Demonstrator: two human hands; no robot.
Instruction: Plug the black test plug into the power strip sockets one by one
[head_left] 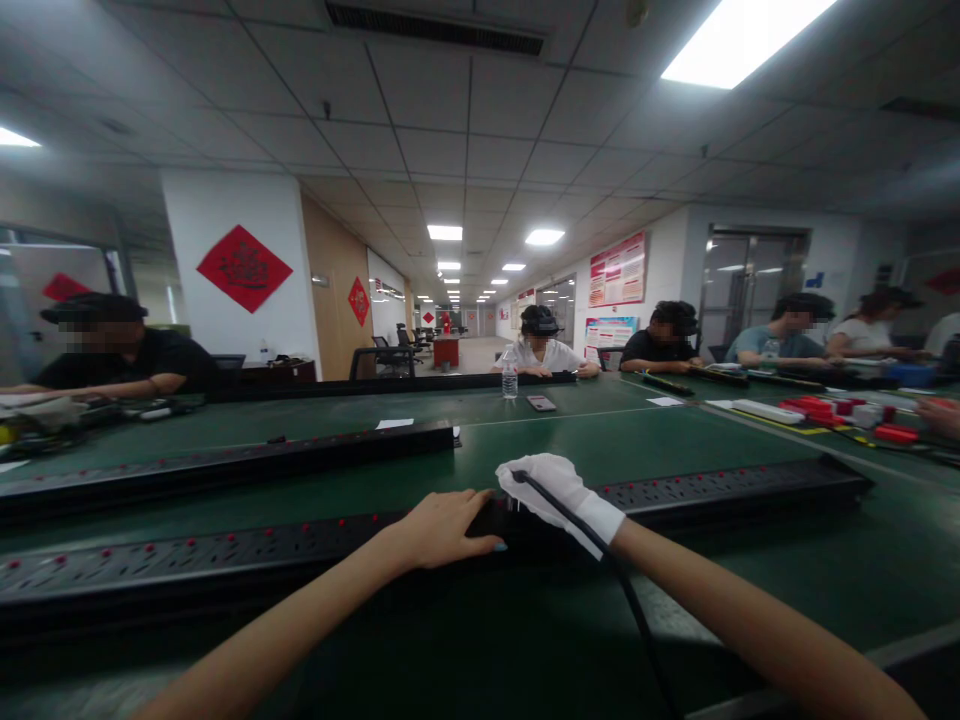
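A long black power strip [289, 541] with a row of red buttons lies across the green table in front of me. My left hand [442, 530] is bare and grips the strip near its middle, thumb on the near side and fingers over the top. Just to the right, my right hand [559, 495], in a white glove, is closed on the plug end of a black cord [634, 590]. Small metallic pins seem to show under the gloved fingertips, right over the strip; most of the plug is hidden. The cord runs over the glove and down toward me.
Behind on the left lies a second black power strip [300, 455]. Farther back are a water bottle [510, 380], a phone [541, 403] and a paper slip [395, 424]. Red and white parts [814, 410] lie at the right. Several people sit around the table [555, 430].
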